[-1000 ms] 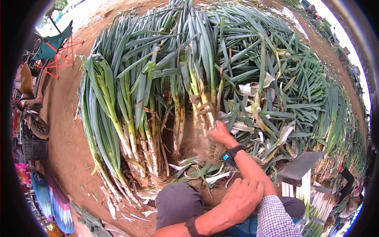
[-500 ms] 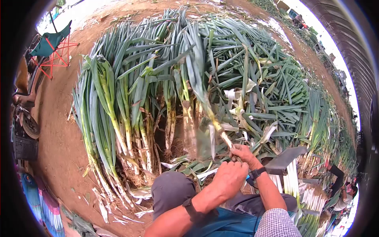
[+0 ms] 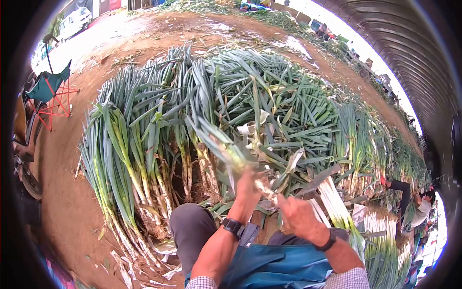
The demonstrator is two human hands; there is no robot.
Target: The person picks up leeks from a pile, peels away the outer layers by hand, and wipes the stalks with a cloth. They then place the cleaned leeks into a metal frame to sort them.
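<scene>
A leek slants in front of me, its green leaves up to the left and its white end down to the right. My left hand is closed around the shank, just below the leaves, and looks slightly blurred. At the white lower end my right hand is closed, its fingertips hidden behind the hand. Beyond both hands lies a heap of leeks. Past my right hand is a grey, flat, blade-like piece. White-stemmed leeks lie beside it.
Rows of untrimmed leeks stand to the left, roots down. Peeled scraps litter the brown soil. A green folding chair with red legs stands at far left. Another person works at far right, beside more leeks.
My hands have moved apart along the leek: the left up onto its shank, the right at the lower end. The leek has shifted left. My view has tilted up.
</scene>
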